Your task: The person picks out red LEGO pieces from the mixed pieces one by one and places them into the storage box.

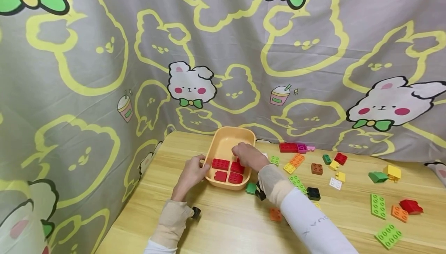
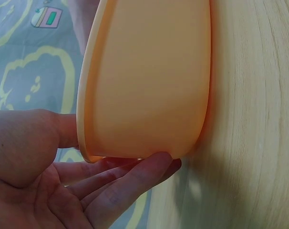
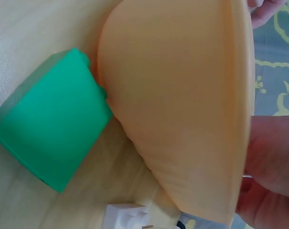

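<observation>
A peach plastic tray [image 1: 223, 139] stands on the wooden table with several red bricks [image 1: 220, 164] lying flat inside it. My left hand [image 1: 199, 167] grips the tray's left rim. In the left wrist view its thumb [image 2: 63, 130] lies over the rim and its fingers [image 2: 130, 179] lie under the tray's outer wall [image 2: 149, 81]. My right hand [image 1: 241, 158] reaches down into the tray from the right, with its fingers curled on a red brick [image 1: 237, 167]. The right wrist view shows the tray's outer wall [image 3: 182, 109], with part of the right hand [image 3: 273, 167] above the rim.
A green brick [image 3: 49, 138] touches the tray's near right side, with a white piece [image 3: 128, 217] beside it. Loose bricks of many colours lie scattered to the right, among them a red block [image 1: 288, 147] and green plates [image 1: 378, 206]. A patterned curtain [image 1: 223, 52] closes off the back and left.
</observation>
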A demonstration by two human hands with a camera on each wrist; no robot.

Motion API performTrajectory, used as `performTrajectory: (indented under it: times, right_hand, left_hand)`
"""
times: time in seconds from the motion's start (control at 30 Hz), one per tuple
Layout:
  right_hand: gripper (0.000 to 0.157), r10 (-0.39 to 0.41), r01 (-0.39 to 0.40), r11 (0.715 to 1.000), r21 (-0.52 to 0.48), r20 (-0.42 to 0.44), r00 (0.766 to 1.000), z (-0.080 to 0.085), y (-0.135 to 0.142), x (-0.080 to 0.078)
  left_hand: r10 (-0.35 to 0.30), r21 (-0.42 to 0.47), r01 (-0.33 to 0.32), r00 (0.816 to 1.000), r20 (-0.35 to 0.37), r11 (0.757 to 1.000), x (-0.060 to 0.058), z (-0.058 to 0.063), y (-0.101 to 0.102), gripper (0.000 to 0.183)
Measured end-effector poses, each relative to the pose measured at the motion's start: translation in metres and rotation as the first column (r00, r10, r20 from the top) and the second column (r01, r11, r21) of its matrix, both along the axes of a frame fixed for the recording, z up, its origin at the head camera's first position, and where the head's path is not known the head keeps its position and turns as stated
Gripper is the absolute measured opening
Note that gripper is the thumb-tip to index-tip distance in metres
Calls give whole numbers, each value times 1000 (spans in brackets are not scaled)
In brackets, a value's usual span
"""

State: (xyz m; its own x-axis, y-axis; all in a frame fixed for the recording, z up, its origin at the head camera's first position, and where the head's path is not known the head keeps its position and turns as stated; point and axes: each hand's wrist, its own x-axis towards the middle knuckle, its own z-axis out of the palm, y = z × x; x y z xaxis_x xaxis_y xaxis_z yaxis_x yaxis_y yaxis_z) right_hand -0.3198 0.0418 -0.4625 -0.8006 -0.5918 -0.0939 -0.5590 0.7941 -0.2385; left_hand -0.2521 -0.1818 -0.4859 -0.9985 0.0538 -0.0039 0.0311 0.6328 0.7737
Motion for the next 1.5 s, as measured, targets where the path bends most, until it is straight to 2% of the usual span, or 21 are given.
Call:
performTrajectory:
  times: [0.13, 0.23, 0.3, 0.53, 0.73, 1.0, 1.27, 1.37, 1.5]
  right_hand:
    - [25, -22, 22, 1000, -9, 51, 998, 12, 4, 6]
    - [35, -30, 32, 999, -40, 48, 998, 23, 9, 11]
    - [37, -23, 24, 998, -64, 17, 1000, 28, 13, 14]
    - [31, 4, -27, 984, -177, -128, 992, 36, 38, 26]
    - [26, -28, -32, 960, -277, -210, 977, 35, 65, 37]
    - [32, -94, 24, 963, -270, -250, 964, 25, 106, 33]
    - [31, -108, 45, 969, -242, -256, 961, 3, 142, 13]
    - [30, -110, 54, 973, -224, -246, 963, -6, 152, 8]
    - [29, -127, 93, 978, -186, -185, 974, -12, 161, 4]
  left_hand:
    - [0, 1, 0, 1000, 4, 1000, 0, 0, 1, 29]
    - [0, 3, 0, 1000, 4, 1000, 0, 0, 1, 29]
    - [-1, 4, 1, 1000, 2, 1000, 1, 0, 1, 29]
    - [1, -7, -1, 1000, -3, 1000, 0, 0, 0, 27]
    - [3, -5, -3, 1000, 3, 1000, 0, 2, 0, 26]
    - [3, -12, -4, 1000, -10, 1000, 1, 2, 2, 24]
    - [7, -9, -7, 1000, -2, 1000, 0, 2, 0, 24]
    - [12, 0, -12, 1000, 13, 1000, 2, 2, 1, 25]
    - [6, 5, -6, 1000, 15, 1000, 3, 2, 2, 28]
